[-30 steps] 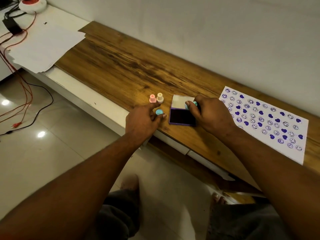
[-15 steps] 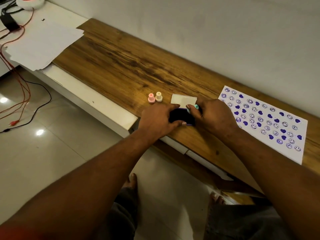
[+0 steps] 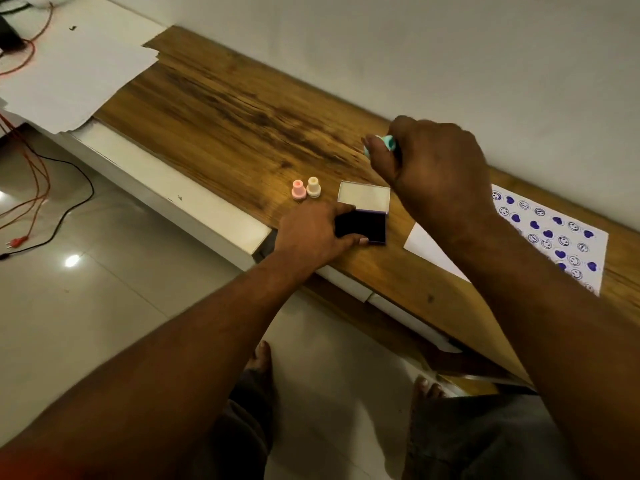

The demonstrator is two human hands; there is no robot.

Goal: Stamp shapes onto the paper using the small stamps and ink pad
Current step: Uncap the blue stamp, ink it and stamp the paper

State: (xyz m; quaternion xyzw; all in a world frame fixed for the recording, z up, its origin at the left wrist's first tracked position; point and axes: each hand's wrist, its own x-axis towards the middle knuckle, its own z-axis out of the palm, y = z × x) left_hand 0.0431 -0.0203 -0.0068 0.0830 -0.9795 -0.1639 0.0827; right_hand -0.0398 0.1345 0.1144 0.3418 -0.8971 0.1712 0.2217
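My right hand (image 3: 433,164) is raised above the wooden table (image 3: 242,116) and pinches a small teal stamp (image 3: 389,143) between thumb and fingers. My left hand (image 3: 311,233) grips the left side of the open ink pad (image 3: 367,226), whose dark purple pad faces up with its pale lid (image 3: 363,197) folded back behind it. A pink stamp (image 3: 298,189) and a cream stamp (image 3: 313,187) stand upright just left of the lid. The white paper (image 3: 568,237), covered with purple hearts and smiley faces, lies to the right, partly hidden by my right forearm.
Blank white sheets (image 3: 69,74) lie at the table's far left end. Red and black cables (image 3: 34,168) trail over the tiled floor at the left. A white wall runs close behind the table. My bare feet show below the table's front edge.
My right hand lifted the teal stamp off the ink pad and up toward the wall. My left hand moved from beside a blue stamp onto the ink pad's left side.
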